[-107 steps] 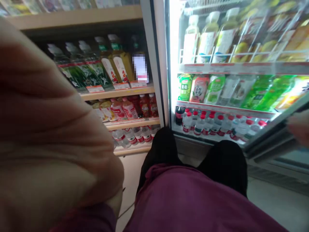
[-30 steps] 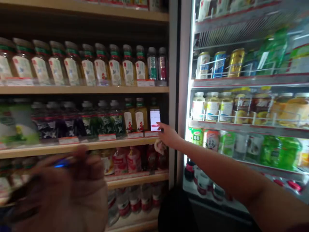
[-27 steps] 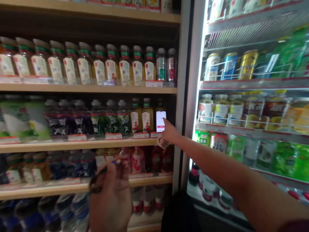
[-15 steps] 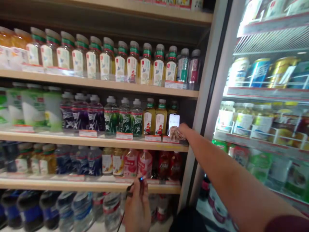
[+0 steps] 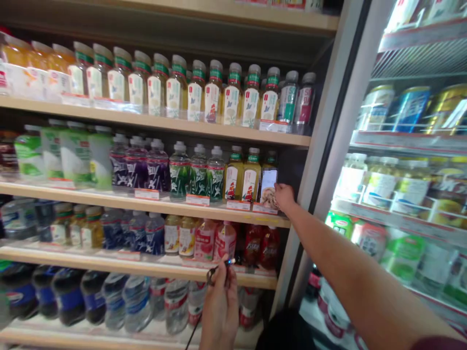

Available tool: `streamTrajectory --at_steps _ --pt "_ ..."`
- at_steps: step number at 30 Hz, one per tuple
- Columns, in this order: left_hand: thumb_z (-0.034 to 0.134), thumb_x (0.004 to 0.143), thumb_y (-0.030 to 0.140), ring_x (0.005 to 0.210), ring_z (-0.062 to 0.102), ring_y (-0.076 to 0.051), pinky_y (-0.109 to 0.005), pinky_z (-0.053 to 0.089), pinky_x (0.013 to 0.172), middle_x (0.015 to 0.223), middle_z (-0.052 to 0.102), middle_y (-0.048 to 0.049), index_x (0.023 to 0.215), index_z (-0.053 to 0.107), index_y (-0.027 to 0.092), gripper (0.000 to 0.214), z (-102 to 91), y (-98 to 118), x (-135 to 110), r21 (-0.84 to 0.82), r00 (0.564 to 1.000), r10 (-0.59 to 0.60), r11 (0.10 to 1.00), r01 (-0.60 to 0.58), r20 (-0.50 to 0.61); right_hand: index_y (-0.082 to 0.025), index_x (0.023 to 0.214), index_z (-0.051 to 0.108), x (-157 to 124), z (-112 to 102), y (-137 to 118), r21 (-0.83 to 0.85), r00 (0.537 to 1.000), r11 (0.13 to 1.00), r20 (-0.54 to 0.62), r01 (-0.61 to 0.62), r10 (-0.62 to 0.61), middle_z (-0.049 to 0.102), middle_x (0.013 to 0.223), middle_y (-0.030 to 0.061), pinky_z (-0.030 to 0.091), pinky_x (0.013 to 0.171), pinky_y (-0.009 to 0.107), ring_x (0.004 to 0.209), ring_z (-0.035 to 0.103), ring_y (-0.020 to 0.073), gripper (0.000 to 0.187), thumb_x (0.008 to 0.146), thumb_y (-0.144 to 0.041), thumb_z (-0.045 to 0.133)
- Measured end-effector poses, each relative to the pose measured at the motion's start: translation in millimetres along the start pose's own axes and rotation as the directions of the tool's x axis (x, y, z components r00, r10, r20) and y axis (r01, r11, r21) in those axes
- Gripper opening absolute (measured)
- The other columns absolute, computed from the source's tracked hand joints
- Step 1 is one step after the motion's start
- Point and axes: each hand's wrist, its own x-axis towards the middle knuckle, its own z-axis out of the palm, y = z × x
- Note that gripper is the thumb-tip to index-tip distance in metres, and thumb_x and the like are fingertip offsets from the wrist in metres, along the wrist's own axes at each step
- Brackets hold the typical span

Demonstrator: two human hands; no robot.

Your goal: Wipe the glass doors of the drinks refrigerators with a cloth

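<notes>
My right hand [image 5: 283, 197] reaches out to a lit phone [image 5: 269, 186] that leans upright at the right end of a wooden shelf [image 5: 146, 206]. Its fingers are closed round the phone's right edge and round a crumpled, patterned bit of cloth or paper [image 5: 270, 198] at the phone's foot. Low in the middle, my left hand [image 5: 220, 311] pinches a small dark device with a blue light [image 5: 224, 266]; a cord hangs down from it. Yellow tea bottles [image 5: 242, 176] stand just left of the phone.
Wooden shelves carry rows of bottled drinks: tea bottles [image 5: 164, 90] on top, green and purple bottles [image 5: 146, 165] in the middle, water and cola bottles [image 5: 91, 301] below. A lit cooler [image 5: 408, 146] with cans and bottles stands on the right, behind a grey frame [image 5: 328, 160].
The view has swung left and settled. My right hand went from tapping the phone's screen to gripping its right edge. My left hand has steadied low in the middle with the device.
</notes>
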Motion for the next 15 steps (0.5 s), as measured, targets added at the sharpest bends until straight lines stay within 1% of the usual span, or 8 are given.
streamTrajectory --at_steps 2,6,8,10,11,12,13,15 --pt "0.050 0.095 -0.005 0.064 0.067 -0.006 -0.012 0.060 0.060 0.075 0.070 -0.0030 0.082 0.065 0.009 0.025 5.3 0 -6 -0.003 1.000 0.007 1.000 -0.007 0.002 -0.015 0.076 0.065 -4 -7 -6 -0.040 0.997 0.996 -0.034 0.074 -0.075 0.067 0.075 0.0061 0.049 0.071 0.028 0.078 0.064 0.0187 0.027 0.097 -0.028 0.054" --pt "0.049 0.095 -0.005 0.061 0.066 -0.005 -0.012 0.059 0.057 0.078 0.071 -0.0037 0.081 0.067 0.009 0.027 23.3 -3 -23 -0.006 1.000 -0.011 1.000 0.012 0.011 -0.016 0.085 0.071 -16 -28 -26 -0.062 0.973 0.975 -0.071 0.216 -0.220 0.070 0.097 0.0120 0.048 0.090 0.033 0.097 0.063 0.0229 0.022 0.092 -0.027 0.053" --pt "0.048 0.095 -0.005 0.062 0.066 -0.005 -0.012 0.059 0.058 0.080 0.071 -0.0035 0.080 0.068 0.009 0.029 34.0 -6 -34 -0.024 0.999 -0.021 0.999 0.022 0.025 -0.015 0.090 0.073 -29 -44 -38 -0.058 0.959 0.962 -0.084 0.265 -0.269 0.070 0.101 0.0129 0.046 0.095 0.035 0.101 0.062 0.0245 0.025 0.091 -0.030 0.053" --pt "0.048 0.096 -0.004 0.065 0.067 -0.005 -0.013 0.059 0.061 0.084 0.072 -0.0030 0.079 0.069 0.011 0.030 43.6 -9 -46 -0.056 0.998 -0.019 0.998 0.022 0.056 -0.014 0.095 0.073 -51 -64 -45 -0.010 0.955 0.961 -0.111 0.275 -0.275 0.071 0.099 0.0120 0.048 0.093 0.037 0.097 0.063 0.0253 0.032 0.091 -0.038 0.053" --pt "0.049 0.096 -0.003 0.066 0.067 -0.005 -0.013 0.060 0.063 0.086 0.072 -0.0027 0.079 0.069 0.011 0.030 47.6 -12 -52 -0.075 0.997 -0.011 0.997 0.016 0.072 -0.015 0.097 0.073 -65 -75 -46 0.042 0.960 0.965 -0.123 0.258 -0.251 0.072 0.095 0.0108 0.050 0.088 0.037 0.091 0.064 0.0249 0.037 0.091 -0.045 0.052" --pt "0.050 0.096 -0.003 0.067 0.067 -0.005 -0.013 0.060 0.064 0.087 0.072 -0.0025 0.080 0.070 0.012 0.029 50.7 -14 -58 -0.091 0.996 -0.001 0.996 0.010 0.093 -0.015 0.098 0.073 -81 -88 -45 0.171 0.974 0.963 -0.125 0.208 -0.188 0.072 0.088 0.0090 0.053 0.080 0.036 0.083 0.065 0.0240 0.041 0.089 -0.052 0.055" --pt "0.051 0.095 -0.003 0.067 0.067 -0.005 -0.013 0.059 0.064 0.088 0.072 -0.0022 0.080 0.070 0.012 0.029 53.1 -16 -65 -0.103 0.994 0.009 0.995 0.002 0.111 -0.016 0.097 0.072 -99 -101 -43 0.338 0.991 0.933 -0.095 0.125 -0.098 0.071 0.081 0.0068 0.054 0.071 0.034 0.075 0.066 0.0229 0.044 0.085 -0.057 0.060" --pt "0.055 0.093 -0.003 0.067 0.067 -0.005 -0.013 0.059 0.063 0.086 0.072 -0.0015 0.080 0.071 0.012 0.026 55.8 -22 -80 -0.111 0.989 0.021 0.994 -0.005 0.146 -0.018 0.091 0.071 -137 -127 -35 0.576 0.999 0.816 0.052 -0.041 0.013 0.067 0.069 0.0031 0.052 0.055 0.029 0.060 0.064 0.0197 0.043 0.076 -0.059 0.070"
